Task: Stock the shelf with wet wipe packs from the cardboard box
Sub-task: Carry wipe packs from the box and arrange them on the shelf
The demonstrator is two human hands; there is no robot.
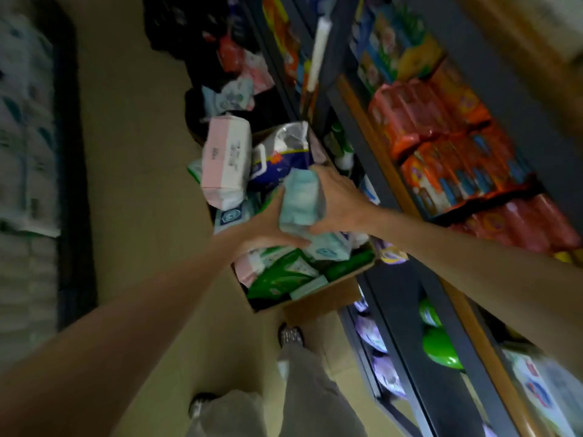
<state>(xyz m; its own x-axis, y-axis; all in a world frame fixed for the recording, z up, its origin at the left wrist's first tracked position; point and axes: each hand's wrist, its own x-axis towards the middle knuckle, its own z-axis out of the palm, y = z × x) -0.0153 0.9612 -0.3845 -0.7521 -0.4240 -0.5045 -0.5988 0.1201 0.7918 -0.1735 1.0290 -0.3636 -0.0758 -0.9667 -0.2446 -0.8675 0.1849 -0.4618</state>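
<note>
A pale teal wet wipe pack (301,200) is held between both hands just above the open cardboard box (318,296). My left hand (268,227) grips its lower left side and my right hand (339,200) clamps its right side. The box sits on the floor and holds several more packs, green, white and pink ones (284,272). The dark metal shelf (397,197) runs along the right, with orange packs (441,146) on one level.
A pink and white pack (225,162) and a blue and silver bag (280,152) stick up beyond the box. More goods lie on the floor farther away. Stacked white packs (22,152) line the left wall. My legs and shoes (290,337) stand beside the box.
</note>
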